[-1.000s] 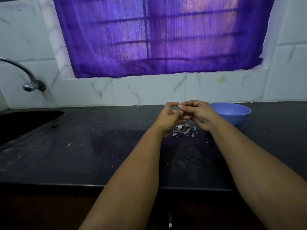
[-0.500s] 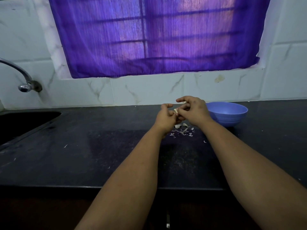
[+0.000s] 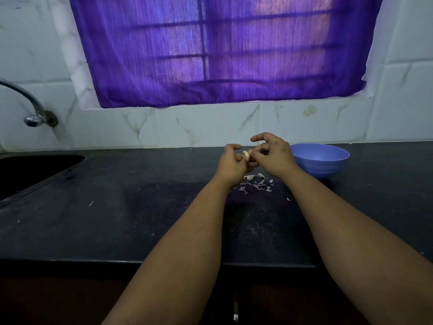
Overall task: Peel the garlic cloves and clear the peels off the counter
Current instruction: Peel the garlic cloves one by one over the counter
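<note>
**Garlic clove held between both hands above the peels**

Nearest to the camera, two bare forearms reached forward over the front edge of the dark desk (image 3: 117,219). Farther on, a small heap of peels (image 3: 256,184) lay on the desk, below and between the two hands, with a few single flakes scattered to the left and right. Above the heap, the left hand (image 3: 232,164) was curled narrow and pinched a pale garlic clove (image 3: 246,154) at its fingertips. The right hand (image 3: 273,156) touched the same clove with thumb and fingers, while its index finger was lifted. Just beside the right hand, to the right, stood a blue bowl (image 3: 321,163) on the desk. At the far left was a sink (image 3: 35,170) with a tap (image 3: 32,113) over it. Behind everything hung a purple curtain (image 3: 222,50) on the tiled wall.
</note>
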Demonstrator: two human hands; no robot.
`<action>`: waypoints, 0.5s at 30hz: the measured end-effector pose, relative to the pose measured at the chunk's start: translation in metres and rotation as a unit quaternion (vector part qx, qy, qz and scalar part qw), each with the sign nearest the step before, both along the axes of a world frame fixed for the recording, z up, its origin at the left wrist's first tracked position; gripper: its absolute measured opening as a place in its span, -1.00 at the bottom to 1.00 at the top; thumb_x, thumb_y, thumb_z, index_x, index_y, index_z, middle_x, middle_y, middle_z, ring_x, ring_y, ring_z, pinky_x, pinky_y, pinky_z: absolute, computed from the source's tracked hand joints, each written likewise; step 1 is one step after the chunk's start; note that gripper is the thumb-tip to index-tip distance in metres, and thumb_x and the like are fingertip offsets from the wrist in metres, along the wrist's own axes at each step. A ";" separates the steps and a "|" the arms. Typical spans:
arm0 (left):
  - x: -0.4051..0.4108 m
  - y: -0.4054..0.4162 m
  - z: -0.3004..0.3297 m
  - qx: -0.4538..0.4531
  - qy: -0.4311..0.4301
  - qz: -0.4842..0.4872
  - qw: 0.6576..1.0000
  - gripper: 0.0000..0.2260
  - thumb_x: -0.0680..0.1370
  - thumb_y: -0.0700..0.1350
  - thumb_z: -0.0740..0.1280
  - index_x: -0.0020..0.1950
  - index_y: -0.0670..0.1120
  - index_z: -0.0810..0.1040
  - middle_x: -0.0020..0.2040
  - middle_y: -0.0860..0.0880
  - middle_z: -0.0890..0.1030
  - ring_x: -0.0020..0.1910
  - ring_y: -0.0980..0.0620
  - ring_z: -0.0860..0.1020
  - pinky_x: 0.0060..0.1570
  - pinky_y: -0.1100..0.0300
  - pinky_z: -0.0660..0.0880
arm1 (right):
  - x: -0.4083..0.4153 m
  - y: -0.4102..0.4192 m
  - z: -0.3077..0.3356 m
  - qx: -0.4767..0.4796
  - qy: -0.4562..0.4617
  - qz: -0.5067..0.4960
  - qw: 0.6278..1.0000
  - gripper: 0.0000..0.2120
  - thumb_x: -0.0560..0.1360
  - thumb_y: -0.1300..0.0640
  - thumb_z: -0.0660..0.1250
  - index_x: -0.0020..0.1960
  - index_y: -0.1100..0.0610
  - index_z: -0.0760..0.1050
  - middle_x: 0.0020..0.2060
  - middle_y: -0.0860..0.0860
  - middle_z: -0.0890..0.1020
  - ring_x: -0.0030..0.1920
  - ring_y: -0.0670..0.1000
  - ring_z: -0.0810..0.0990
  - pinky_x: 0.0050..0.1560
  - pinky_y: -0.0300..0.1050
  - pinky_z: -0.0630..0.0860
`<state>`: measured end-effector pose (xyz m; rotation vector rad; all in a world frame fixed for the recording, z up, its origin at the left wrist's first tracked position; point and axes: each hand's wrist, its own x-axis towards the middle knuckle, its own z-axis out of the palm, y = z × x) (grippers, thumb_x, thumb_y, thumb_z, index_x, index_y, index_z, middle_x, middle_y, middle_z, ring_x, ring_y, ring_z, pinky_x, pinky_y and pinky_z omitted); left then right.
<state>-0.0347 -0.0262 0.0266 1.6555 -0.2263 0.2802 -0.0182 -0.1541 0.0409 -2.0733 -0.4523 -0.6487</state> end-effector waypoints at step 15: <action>0.000 0.002 0.000 0.041 -0.001 0.012 0.999 -0.66 0.60 -0.27 0.25 0.33 -0.18 0.24 -0.11 -0.18 0.56 -0.09 -0.07 0.63 -0.01 0.08 0.61 | -0.004 0.004 0.002 -0.036 -0.010 0.000 0.999 -0.58 0.43 0.22 0.42 0.27 0.06 0.51 -0.36 -0.15 0.65 -0.25 -0.17 0.64 -0.05 -0.18 0.60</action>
